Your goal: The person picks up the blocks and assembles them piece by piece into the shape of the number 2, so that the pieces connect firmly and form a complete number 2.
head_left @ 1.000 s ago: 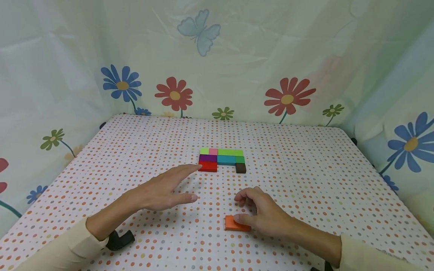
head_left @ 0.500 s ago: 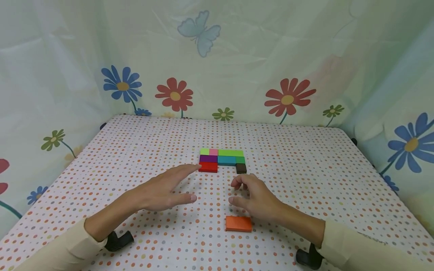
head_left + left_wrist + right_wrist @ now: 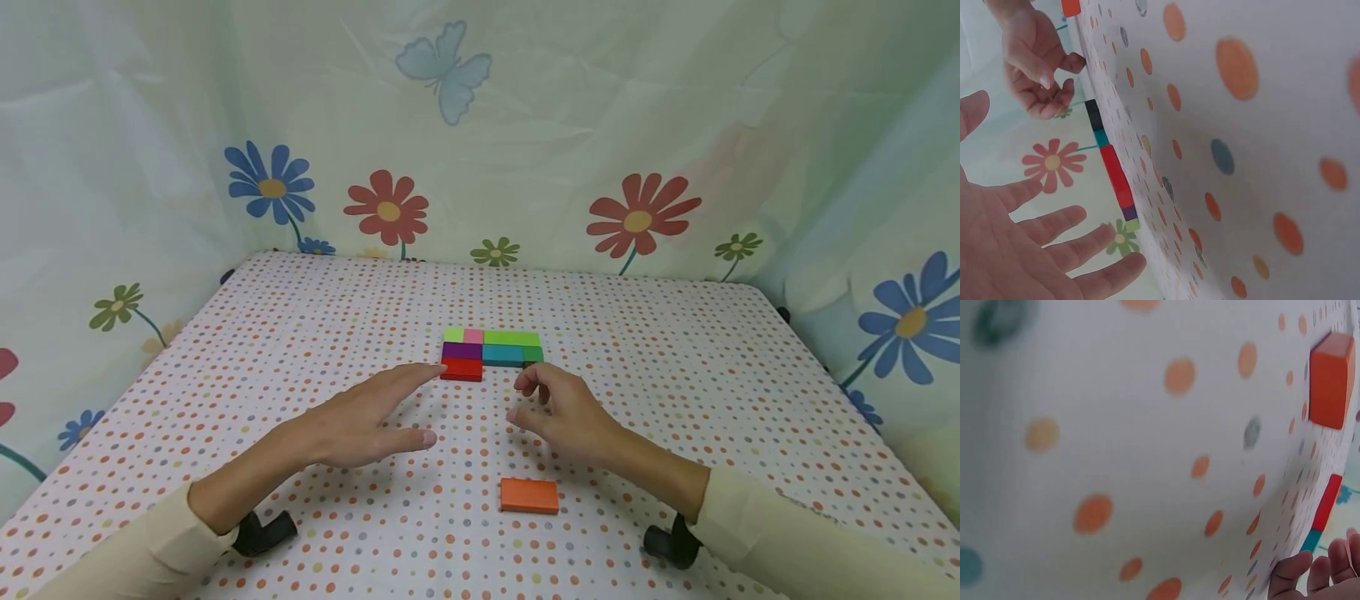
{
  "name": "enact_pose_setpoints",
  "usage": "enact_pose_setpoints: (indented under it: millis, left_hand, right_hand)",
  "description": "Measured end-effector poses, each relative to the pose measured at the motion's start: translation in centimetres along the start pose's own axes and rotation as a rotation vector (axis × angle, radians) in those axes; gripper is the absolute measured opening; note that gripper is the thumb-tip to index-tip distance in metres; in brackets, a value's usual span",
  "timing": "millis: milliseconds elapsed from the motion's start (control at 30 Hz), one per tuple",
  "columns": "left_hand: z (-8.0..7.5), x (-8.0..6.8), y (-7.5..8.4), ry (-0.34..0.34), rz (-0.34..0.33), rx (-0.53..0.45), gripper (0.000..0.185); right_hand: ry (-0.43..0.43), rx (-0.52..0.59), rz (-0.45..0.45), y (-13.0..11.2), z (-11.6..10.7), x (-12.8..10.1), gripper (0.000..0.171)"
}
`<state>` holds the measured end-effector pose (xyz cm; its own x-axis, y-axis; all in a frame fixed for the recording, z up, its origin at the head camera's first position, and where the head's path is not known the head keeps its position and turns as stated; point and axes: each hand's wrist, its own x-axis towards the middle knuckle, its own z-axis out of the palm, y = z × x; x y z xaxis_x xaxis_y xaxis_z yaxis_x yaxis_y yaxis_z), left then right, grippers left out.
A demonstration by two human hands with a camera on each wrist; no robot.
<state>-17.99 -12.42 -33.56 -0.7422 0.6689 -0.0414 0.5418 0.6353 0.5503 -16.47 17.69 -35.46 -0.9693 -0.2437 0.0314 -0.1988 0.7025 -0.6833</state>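
On the table (image 3: 675, 350) there were nine coloured blocks (image 3: 491, 353), one of them an orange block (image 3: 529, 496) apart, and two hands (image 3: 360, 425).

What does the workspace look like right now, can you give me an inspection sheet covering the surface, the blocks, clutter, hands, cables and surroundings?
Surface: table under a white cloth with coloured dots.
Job's things: flat cluster of coloured blocks at mid-table, red block at its near left corner; a brown block is mostly hidden behind the right hand in the head view. Orange block lies alone, nearer the person, apart from both hands.
Clutter: nothing seen.
Hands: left hand open, fingers straight, fingertips close to the red block; contact cannot be told. Right hand loosely curled, holding nothing, just in front of the cluster.
Cables: nothing seen; dark wrist mounts only.
Surroundings: pale curtain printed with flowers and a butterfly.
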Motion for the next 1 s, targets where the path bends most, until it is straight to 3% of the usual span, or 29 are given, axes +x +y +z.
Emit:
enact_pose_setpoints:
  millis: [700, 1000]
  left_hand:
    - [-0.1, 0.2, -0.1, 0.006, 0.005, 0.037, 0.084]
    - [-0.2, 0.3, 0.1, 0.001, 0.010, 0.033, 0.083]
  right_hand:
    - [0.093, -0.075, -0.010, 1.4, -1.5, 3.0, 0.040]
    - [0.138, -0.111, 0.040, 1.7, -2.3, 4.6, 0.047]
